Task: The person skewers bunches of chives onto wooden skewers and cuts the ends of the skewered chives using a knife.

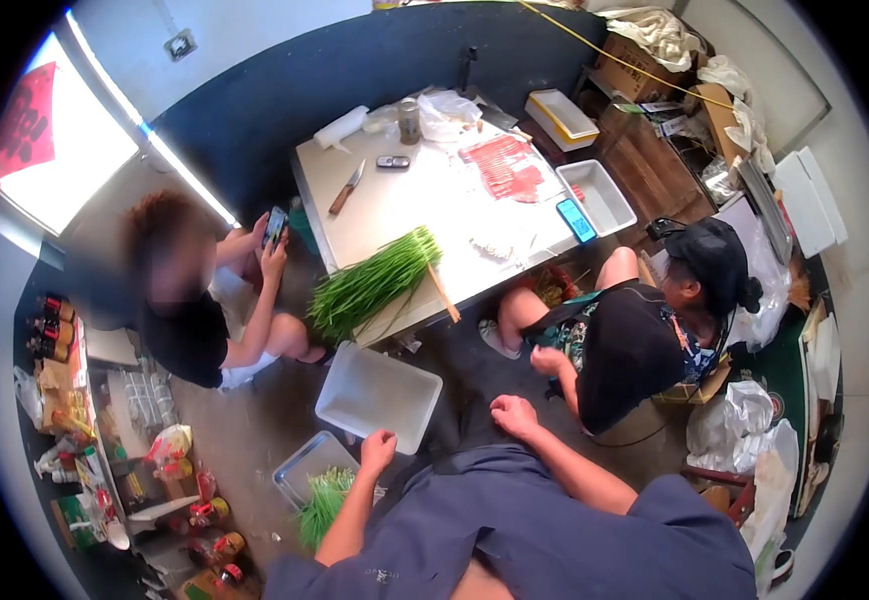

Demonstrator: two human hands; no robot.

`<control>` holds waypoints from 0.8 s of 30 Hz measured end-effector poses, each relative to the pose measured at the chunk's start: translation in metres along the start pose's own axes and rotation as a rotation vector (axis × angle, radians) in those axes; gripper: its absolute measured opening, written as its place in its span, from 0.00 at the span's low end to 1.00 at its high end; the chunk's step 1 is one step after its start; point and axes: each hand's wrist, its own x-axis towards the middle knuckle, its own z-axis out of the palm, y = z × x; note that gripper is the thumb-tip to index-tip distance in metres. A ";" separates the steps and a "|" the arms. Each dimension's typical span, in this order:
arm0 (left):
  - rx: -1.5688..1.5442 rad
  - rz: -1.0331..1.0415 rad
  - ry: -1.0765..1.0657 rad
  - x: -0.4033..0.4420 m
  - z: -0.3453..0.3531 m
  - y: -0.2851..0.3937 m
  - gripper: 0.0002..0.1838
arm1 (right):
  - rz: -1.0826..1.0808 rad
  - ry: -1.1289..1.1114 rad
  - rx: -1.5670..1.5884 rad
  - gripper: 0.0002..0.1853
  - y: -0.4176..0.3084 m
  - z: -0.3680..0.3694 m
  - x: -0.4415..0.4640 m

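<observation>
1. Biggest of all, the bench [384, 200] spreads across the upper middle, a knife [347, 190] lying near its far left side.
2. Two other people flank it: one on the left [189, 325] holding up a phone [274, 226], one seated on the right [634, 345] with a bent arm.
3. Now the wearer's arms, and they're low! The left forearm [354, 510] angles steeply up from the bottom edge; the right forearm [574, 465] slants inward from a bent elbow.
4. Between the hands and the bench sits the white tub [379, 395], below the near corner.
5. A thick green bundle [374, 280] lies along that corner, tips poking past the edge.
6. Down left on the floor, the shallow tray [294, 470] carries more greens [326, 505], just beside the left forearm.
7. The left hand [379, 450] is right at the tub's near edge, fingers curled down; contact, I can't tell.
8. The right hand [515, 416] hooks loosely over dark trousers [469, 425], knuckles forward. As for either grip, clenched or released, the view doesn't show it.
</observation>
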 end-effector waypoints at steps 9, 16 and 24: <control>-0.094 0.187 0.127 0.082 -0.029 0.091 0.14 | -0.015 -0.073 0.214 0.14 -0.012 -0.011 0.043; 0.046 0.438 0.443 0.214 -0.042 0.222 0.16 | -0.076 -0.195 0.232 0.13 -0.038 -0.036 0.117; 0.337 0.434 0.529 0.376 0.004 0.266 0.28 | -0.105 -0.012 0.493 0.11 -0.070 -0.097 0.254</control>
